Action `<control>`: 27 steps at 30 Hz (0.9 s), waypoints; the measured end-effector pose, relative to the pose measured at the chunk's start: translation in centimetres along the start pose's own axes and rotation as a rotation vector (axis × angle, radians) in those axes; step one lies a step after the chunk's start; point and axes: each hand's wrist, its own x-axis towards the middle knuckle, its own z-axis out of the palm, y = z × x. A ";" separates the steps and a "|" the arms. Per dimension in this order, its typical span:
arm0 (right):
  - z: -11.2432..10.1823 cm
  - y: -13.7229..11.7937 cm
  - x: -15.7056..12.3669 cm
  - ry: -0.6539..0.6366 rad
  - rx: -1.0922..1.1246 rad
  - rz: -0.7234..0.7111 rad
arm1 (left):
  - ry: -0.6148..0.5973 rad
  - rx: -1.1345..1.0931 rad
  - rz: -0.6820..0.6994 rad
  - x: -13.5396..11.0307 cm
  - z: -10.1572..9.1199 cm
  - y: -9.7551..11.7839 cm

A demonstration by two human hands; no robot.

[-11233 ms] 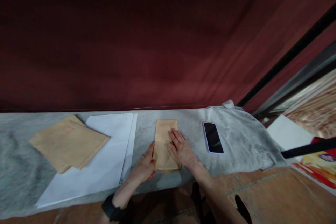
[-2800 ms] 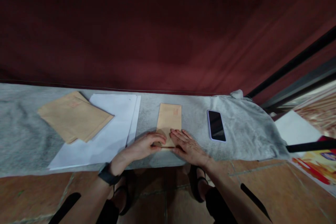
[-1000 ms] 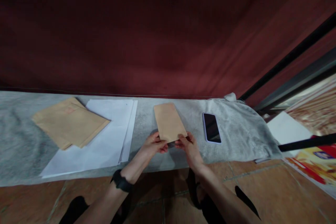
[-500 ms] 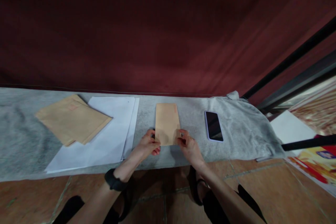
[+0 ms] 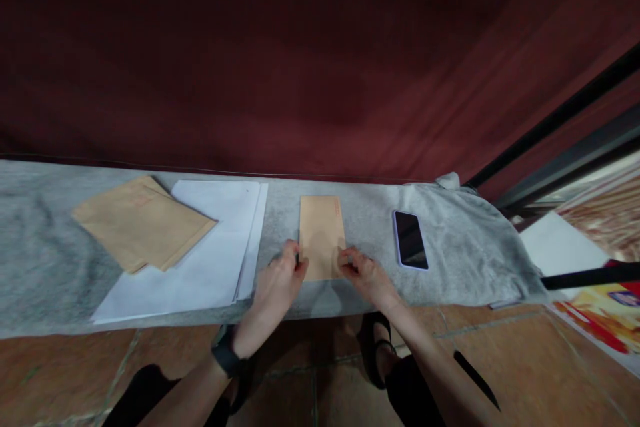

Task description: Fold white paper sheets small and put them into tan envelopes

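Note:
A brown paper envelope (image 5: 321,233) with small red print near its top right corner lies upright in front of me on the grey cloth. My left hand (image 5: 281,277) is at its lower left edge, fingers curled and the thumb by the edge. On the opposite side, my right hand (image 5: 367,275) pinches the lower right edge between thumb and fingers. Left of them, more brown envelopes (image 5: 145,223) lie overlapping on white paper sheets (image 5: 200,273).
A phone (image 5: 411,240) in a pale purple case lies to the right on the grey cloth (image 5: 465,253). Behind the cloth hangs a dark red curtain (image 5: 320,100). Black bars (image 5: 590,275) and a printed colourful sheet (image 5: 607,313) are at the far right. Tiled floor (image 5: 500,340) lies below.
My left hand has turned over, its back now facing up, and moved slightly up the envelope's left edge. The right hand stays at the right edge. The view has shifted slightly.

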 end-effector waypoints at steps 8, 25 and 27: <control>-0.6 -0.4 2.2 0.040 -0.221 -0.157 | -0.049 0.160 0.693 -2.4 4.5 0.7; 3.1 0.8 9.9 0.079 -0.567 -0.208 | -0.185 0.318 0.774 -3.0 3.6 0.7; 3.3 0.6 10.7 0.099 -0.584 -0.187 | -0.173 0.306 0.777 -3.1 3.5 0.7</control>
